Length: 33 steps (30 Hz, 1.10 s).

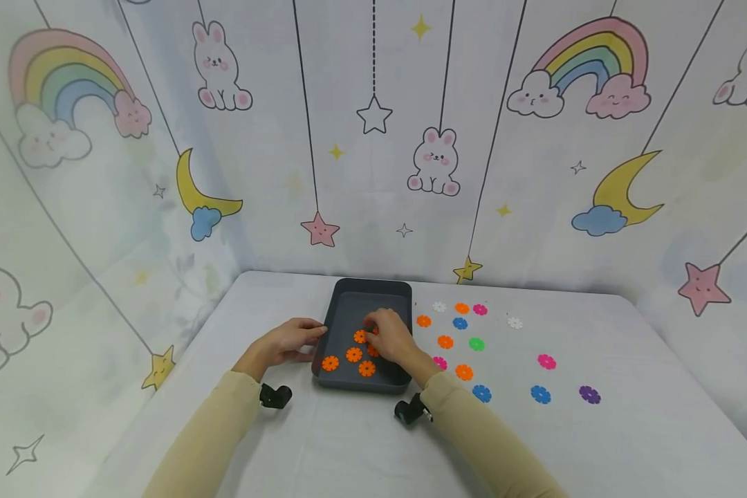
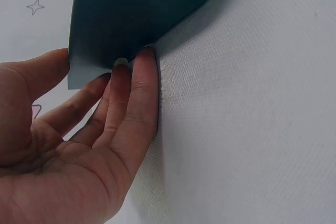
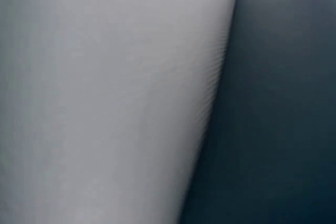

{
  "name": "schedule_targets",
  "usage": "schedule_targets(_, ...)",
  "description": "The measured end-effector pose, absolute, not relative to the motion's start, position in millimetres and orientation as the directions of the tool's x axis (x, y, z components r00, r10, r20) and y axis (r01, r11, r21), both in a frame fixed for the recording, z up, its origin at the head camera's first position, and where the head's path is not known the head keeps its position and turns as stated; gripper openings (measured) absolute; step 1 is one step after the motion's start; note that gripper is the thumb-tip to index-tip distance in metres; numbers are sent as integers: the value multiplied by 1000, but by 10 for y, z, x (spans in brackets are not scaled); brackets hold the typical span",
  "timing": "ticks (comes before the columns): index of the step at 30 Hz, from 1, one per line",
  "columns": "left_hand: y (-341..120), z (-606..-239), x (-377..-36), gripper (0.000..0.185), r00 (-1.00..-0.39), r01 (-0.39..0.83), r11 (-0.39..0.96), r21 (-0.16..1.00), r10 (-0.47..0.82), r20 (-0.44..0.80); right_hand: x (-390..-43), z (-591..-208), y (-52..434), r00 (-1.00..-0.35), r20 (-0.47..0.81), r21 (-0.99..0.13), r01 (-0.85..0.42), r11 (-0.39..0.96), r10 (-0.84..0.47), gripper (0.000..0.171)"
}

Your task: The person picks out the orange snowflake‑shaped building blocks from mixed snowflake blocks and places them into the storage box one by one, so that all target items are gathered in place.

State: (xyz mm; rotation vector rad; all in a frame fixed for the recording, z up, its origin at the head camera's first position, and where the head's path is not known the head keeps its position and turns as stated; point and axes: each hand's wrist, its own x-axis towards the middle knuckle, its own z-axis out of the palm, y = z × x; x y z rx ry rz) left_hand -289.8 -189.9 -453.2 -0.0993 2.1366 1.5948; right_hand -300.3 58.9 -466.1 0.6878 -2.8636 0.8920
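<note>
We are mid-sorting: the dark tray (image 1: 404, 294) on the bench (image 1: 348, 443) holds orange flower discs (image 1: 353, 355). Our right hand (image 1: 391, 337), fingers curled, reaches inside among them; whether it holds one we cannot tell. Left hand (image 2: 79, 145), fingers straight, steadies the tray's wall. Next, we judge, comes another orange disc (image 1: 445, 342) from outside.

Orange discs (image 1: 348, 358) are seen inside the dark grey tray (image 1: 338, 311); right of the tray, on the white cloth (image 1: 629, 429), discs are scattered — pink, blue, green, white, purple.
</note>
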Motion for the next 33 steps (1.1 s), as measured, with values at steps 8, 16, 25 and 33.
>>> schedule_targets(8,-1904,-4533,-2903,49,-886,-334,326,885,211,-412,-2920,-4540,679,-884,194,-568,-455,686,-426,30)
schedule_targets(16,-1907,-4528,-2896,50,-887,-329,328,886,215,-409,-2825,-4390,1045,-881,203,-626,-452,635,-426,33)
schedule_targets(25,-1907,-4533,-2891,49,-888,-325,322,889,220,-404,-2843,-4321,1635,-911,205,-638,-403,657,-359,36)
schedule_targets(33,-1912,-4544,-2895,48,-889,-321,311,895,227,-398,-3009,-4297,2188,-904,262,-530,-427,733,-338,34)
